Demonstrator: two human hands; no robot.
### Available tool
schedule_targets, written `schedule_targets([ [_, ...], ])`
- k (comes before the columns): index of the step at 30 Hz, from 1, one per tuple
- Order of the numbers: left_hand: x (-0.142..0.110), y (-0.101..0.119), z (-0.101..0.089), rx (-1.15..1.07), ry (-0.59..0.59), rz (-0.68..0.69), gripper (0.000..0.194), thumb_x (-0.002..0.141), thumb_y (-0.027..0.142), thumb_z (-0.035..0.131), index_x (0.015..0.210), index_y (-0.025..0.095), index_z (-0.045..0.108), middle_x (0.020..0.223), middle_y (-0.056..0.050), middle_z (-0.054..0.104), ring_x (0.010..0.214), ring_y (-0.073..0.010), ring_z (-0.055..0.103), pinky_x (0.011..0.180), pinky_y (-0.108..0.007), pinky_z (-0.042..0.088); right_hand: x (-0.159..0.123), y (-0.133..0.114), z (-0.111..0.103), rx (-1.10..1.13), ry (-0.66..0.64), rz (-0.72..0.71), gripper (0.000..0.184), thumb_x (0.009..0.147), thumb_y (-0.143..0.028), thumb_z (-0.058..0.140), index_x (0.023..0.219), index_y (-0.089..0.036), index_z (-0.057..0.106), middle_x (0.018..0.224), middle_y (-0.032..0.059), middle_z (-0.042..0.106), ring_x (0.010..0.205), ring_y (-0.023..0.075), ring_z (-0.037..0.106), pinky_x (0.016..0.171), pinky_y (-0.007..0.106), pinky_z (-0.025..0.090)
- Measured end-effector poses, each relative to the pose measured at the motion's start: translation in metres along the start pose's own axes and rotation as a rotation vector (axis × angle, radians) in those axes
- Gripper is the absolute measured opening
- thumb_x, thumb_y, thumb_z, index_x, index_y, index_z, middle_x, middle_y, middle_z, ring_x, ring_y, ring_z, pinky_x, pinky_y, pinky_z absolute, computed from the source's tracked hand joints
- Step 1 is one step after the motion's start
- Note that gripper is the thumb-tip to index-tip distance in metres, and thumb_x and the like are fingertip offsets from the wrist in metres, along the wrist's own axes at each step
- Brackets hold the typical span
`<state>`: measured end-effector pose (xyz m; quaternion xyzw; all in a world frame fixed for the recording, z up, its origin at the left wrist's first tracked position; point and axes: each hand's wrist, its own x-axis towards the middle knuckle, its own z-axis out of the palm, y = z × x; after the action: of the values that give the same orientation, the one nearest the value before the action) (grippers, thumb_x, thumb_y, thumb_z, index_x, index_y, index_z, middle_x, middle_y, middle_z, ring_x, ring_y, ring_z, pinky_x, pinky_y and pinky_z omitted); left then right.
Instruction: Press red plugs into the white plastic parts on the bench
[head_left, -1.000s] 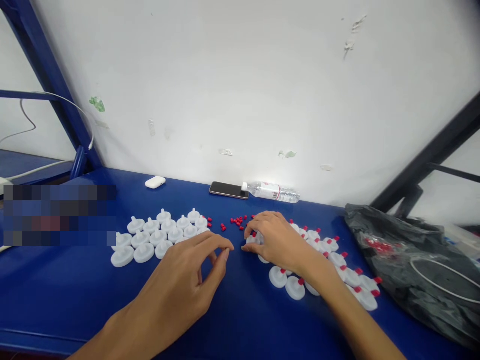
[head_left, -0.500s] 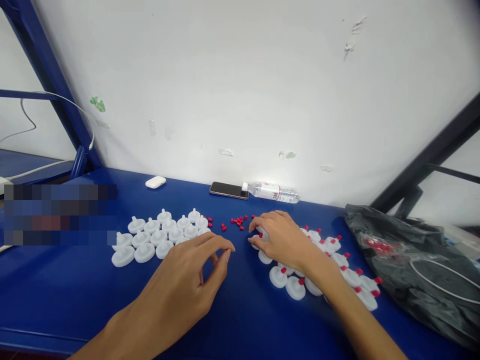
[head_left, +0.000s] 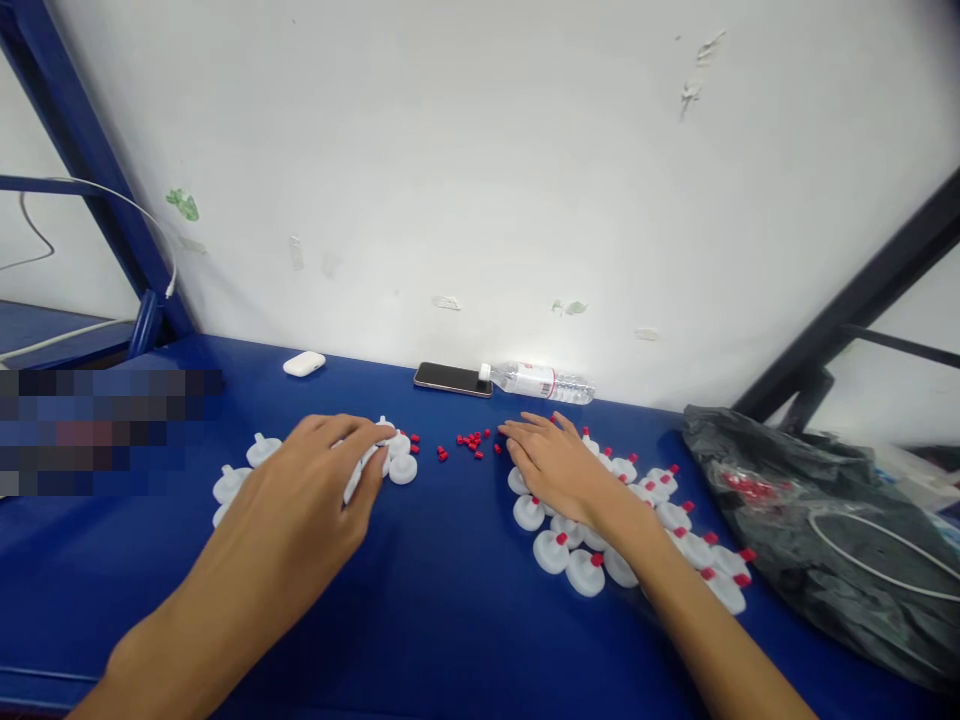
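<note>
While white discs show behind parted left grip, right grip, closure unclear, overlies red-capped discs

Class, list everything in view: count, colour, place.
Wall: one, white, behind
Posts: two, blue and dark, sides
Table: one, blue, below
Uncapped discs: several, some hidden, white, left
Capped discs: many, white and red, right
Loose caps: about a dozen, red, centre
Case: one, white, back left
Phone: one, black, back centre
Bottle: one, clear, back centre
Bag: one, black, far right
Packet: one, clear with red contents, on bag
Cables: at least two, white, left and on bag
Left hand: one, bare, at uncapped discs
Right hand: one, bare, at capped discs
</note>
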<state>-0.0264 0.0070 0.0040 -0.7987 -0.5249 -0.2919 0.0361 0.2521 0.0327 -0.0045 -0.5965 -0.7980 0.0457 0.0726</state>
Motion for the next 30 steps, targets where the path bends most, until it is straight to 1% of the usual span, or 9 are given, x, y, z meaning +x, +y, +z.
schedule_targets([
  [2,0.005,-0.011,-0.001,0.071,-0.031,0.003,0.041,0.103,0.037,0.040,0.121,0.018,0.072,0.119,-0.012,0.074,0.116,-0.0350,0.061,0.092,-0.047,0.050,0.001,0.001,0.000,0.007,-0.014,-0.007,0.050,0.109,-0.027,0.028,0.144,-0.014,0.061,0.146,0.0143,0.063,0.147,0.0294,0.045,0.124,0.060,0.020],
  [5,0.008,-0.017,0.000,0.107,-0.097,0.010,0.045,0.103,0.037,0.037,0.119,0.016,0.074,0.119,-0.014,0.074,0.115,-0.0362,0.059,0.091,-0.048,0.050,0.003,0.001,0.000,0.001,0.000,-0.022,0.046,0.108,-0.024,0.031,0.136,-0.015,0.066,0.139,0.0160,0.068,0.139,0.0288,0.055,0.121,0.059,0.026],
  [10,0.002,-0.020,0.005,0.162,-0.260,-0.010,0.042,0.101,0.034,0.038,0.118,0.018,0.073,0.111,-0.015,0.074,0.102,-0.0369,0.064,0.084,-0.050,0.050,0.006,0.000,-0.001,-0.012,0.038,-0.039,0.039,0.106,-0.019,0.039,0.114,-0.018,0.076,0.120,0.0113,0.077,0.120,0.0274,0.067,0.119,0.056,0.028],
  [16,-0.006,-0.038,0.020,0.111,-0.436,0.016,0.034,0.096,0.023,0.043,0.111,0.022,0.073,0.108,-0.013,0.075,0.087,-0.0297,0.072,0.073,-0.040,0.050,0.006,-0.003,-0.001,-0.012,0.054,-0.045,0.029,0.102,-0.018,0.051,0.103,-0.021,0.080,0.101,0.0070,0.081,0.101,0.0252,0.072,0.117,0.053,0.032],
  [19,-0.009,-0.030,0.022,0.043,-0.446,0.053,0.034,0.092,0.017,0.045,0.107,0.024,0.075,0.107,-0.011,0.075,0.085,-0.0267,0.073,0.073,-0.037,0.049,0.007,-0.003,0.000,-0.008,0.046,-0.045,0.021,0.097,-0.016,0.060,0.099,-0.022,0.081,0.095,0.0051,0.082,0.095,0.0247,0.072,0.116,0.050,0.034],
  [22,-0.013,-0.016,0.021,-0.047,-0.462,0.041,0.036,0.093,0.022,0.050,0.120,0.028,0.072,0.109,-0.008,0.075,0.085,-0.0250,0.071,0.079,-0.038,0.050,0.008,-0.002,0.002,0.002,0.036,-0.042,0.017,0.095,-0.016,0.066,0.095,-0.023,0.081,0.090,0.0030,0.082,0.090,0.0240,0.073,0.114,0.049,0.035],
  [24,-0.013,-0.007,0.020,-0.032,-0.489,0.004,0.035,0.093,0.026,0.052,0.123,0.027,0.070,0.108,-0.007,0.074,0.089,-0.0264,0.071,0.082,-0.041,0.050,0.009,-0.002,0.003,0.011,0.034,-0.036,0.016,0.094,-0.015,0.067,0.095,-0.023,0.081,0.087,0.0021,0.082,0.087,0.0235,0.073,0.110,0.046,0.039],
  [27,-0.012,0.001,0.018,0.013,-0.563,-0.019,0.024,0.092,0.026,0.053,0.106,0.025,0.073,0.103,-0.007,0.071,0.094,-0.0282,0.069,0.083,-0.043,0.050,0.009,-0.002,0.003,0.031,0.029,-0.032,0.017,0.094,-0.013,0.067,0.099,-0.022,0.081,0.086,0.0023,0.082,0.084,0.0229,0.074,0.097,0.039,0.048],
  [30,-0.009,0.005,0.014,0.014,-0.572,-0.033,0.022,0.093,0.027,0.052,0.104,0.024,0.071,0.108,-0.007,0.069,0.086,-0.0259,0.068,0.076,-0.042,0.050,0.009,-0.001,0.002,0.045,0.026,-0.046,0.017,0.095,-0.013,0.067,0.097,-0.021,0.081,0.087,0.0023,0.082,0.082,0.0224,0.074,0.089,0.036,0.050],
])
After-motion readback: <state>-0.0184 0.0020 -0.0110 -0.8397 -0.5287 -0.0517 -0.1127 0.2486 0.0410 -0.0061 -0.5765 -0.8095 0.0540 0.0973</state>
